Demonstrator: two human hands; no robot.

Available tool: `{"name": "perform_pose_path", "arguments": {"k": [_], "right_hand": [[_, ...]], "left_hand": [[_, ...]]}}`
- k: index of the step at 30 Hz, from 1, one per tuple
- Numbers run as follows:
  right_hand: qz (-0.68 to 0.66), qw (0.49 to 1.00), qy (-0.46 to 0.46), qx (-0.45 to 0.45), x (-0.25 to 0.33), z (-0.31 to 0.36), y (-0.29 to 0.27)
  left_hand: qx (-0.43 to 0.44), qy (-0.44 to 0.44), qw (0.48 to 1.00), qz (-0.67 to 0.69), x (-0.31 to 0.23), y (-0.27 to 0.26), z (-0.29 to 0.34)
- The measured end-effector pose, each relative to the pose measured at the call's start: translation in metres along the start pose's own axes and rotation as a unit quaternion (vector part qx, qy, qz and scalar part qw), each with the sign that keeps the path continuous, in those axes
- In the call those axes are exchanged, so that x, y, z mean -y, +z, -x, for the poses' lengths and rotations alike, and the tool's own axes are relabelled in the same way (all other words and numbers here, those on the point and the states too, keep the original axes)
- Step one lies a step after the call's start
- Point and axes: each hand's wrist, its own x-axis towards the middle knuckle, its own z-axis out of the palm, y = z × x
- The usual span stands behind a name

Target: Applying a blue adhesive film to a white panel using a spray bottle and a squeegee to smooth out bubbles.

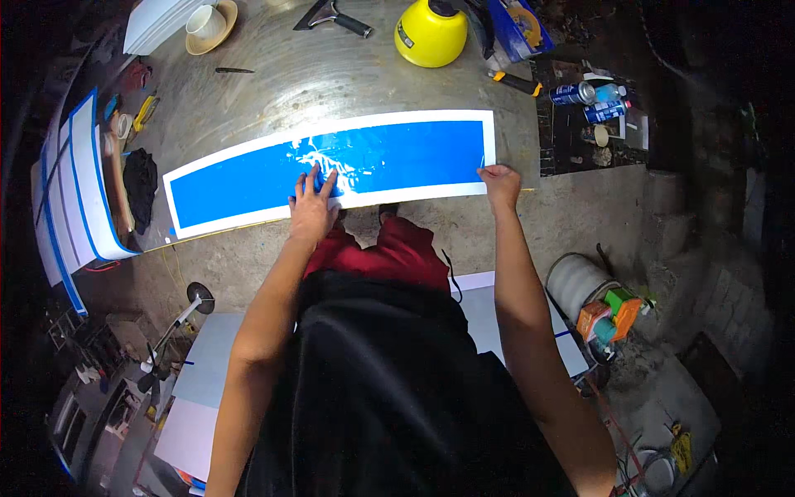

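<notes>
The person is standing at the near edge of a grey metal worktable, both bare forearms reaching forward over it. The left hand is lying flat with its fingers spread wide, pressing down on the near edge of a long white panel covered with glossy blue film, right beside a wrinkled, shiny patch in the film. The right hand is resting at the panel's near right corner, fingers curled down onto the white border; whether it is pinching the edge or only steadying it I cannot tell. The panel is lying lengthways across the table's middle, running left to right.

To smooth the film well, the flat hand is probably best kept low and moving outward from the wrinkles, while the other hand is keeping the panel from sliding.

Farther off, a black-handled scraper and a yellow plastic spray bottle are sitting at the far edge, with blue spray cans to the far right.
</notes>
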Motion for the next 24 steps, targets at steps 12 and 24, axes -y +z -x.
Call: {"name": "perform_pose_path", "arguments": {"k": [12,24], "right_hand": [[-0.018,1.000,-0.008,-0.003,-0.004,-0.003,0.003],[-0.024,1.000,-0.013,0.010,0.000,-0.001,0.000]], "left_hand": [[-0.002,0.000,1.000,0.010,0.001,-0.001,0.001],[-0.002,-0.004,1.000,0.011,0.001,-0.001,0.000]]}}
